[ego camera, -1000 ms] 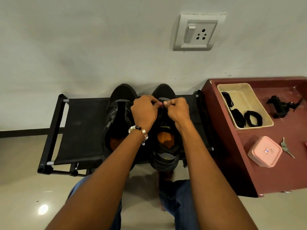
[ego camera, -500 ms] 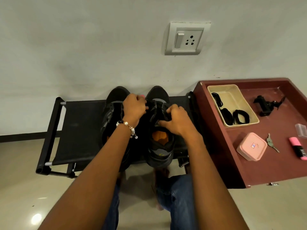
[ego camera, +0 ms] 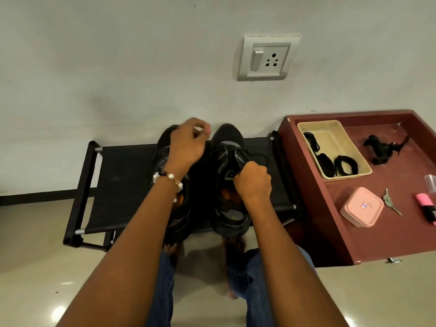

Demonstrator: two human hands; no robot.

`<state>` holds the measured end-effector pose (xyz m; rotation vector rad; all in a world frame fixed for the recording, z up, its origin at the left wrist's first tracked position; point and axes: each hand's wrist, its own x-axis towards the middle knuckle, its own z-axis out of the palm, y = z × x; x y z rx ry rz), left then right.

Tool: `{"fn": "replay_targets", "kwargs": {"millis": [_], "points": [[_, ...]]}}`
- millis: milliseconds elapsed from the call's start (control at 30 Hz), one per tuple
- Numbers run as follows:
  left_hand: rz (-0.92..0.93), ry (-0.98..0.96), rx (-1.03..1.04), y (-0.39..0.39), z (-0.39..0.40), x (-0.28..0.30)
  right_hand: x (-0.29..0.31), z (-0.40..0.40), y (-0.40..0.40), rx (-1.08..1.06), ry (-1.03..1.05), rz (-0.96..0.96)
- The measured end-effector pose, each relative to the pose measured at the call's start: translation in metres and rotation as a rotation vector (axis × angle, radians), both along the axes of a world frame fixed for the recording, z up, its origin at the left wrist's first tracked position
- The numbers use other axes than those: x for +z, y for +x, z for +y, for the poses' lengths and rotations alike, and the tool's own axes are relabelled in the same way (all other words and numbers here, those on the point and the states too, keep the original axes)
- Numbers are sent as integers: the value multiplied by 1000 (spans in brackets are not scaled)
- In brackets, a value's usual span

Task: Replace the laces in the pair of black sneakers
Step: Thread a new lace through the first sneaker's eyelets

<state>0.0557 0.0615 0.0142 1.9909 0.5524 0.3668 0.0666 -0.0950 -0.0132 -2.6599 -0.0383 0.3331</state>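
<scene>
Two black sneakers (ego camera: pixel 230 175) stand side by side, toes to the wall, on a low black fabric rack (ego camera: pixel 127 182). The right hand (ego camera: pixel 253 182) is fisted around the black lace (ego camera: pixel 245 153) at the right shoe's tongue; the left hand (ego camera: pixel 188 143), wearing a pearl bead bracelet (ego camera: pixel 168 179), hovers with fingers curled, hiding much of the left shoe, and whether it pinches a lace cannot be told. Beside the rack, a maroon tray table (ego camera: pixel 389 234) carries a beige plastic bin (ego camera: pixel 339 140) of coiled black laces (ego camera: pixel 345 165), a pink lidded box (ego camera: pixel 362 206), keys (ego camera: pixel 389 201) and a pink highlighter (ego camera: pixel 425 206).

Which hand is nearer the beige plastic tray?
The right hand, gripping the right black sneaker beside the beige plastic tray. The left hand is farther, over the other sneaker.
</scene>
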Motion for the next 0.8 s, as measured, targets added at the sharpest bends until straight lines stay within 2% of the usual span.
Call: {"fn": "replay_targets", "kwargs": {"millis": [67,133,200,267,333,400,500,567,600,633,700,733,800], "points": [[170,317,-200,5,-11,-13,0,1,1,1,50,48],[337,504,-278,10,-17,-23,0,0,3,-10,89,76],[408,545,-226,11,-17,-29,0,-2,5,-28,132,110],[381,478,-153,11,-14,-29,-1,-3,7,-47,181,157],[286,234,-63,11,-10,-21,-2,-3,9,-76,223,198],[137,-232,67,11,-6,-8,-3,-3,10,-98,245,214],[-214,-882,162,7,5,17,-3,-2,9,-106,244,217],[-376,-1133,154,2,11,26,-2,-2,9,-107,247,226],[-399,-1181,153,0,12,28,-2,-3,10,-106,247,229],[-390,-1180,160,-1,11,28,-2,-3,10,-104,246,231],[-292,-1009,191,1,5,19,-1,-3,9,-100,249,233],[-214,-838,188,2,1,12,-1,-2,9,-100,250,236],[-50,-367,123,5,-5,-3,0,-2,9,-104,248,240]]}}
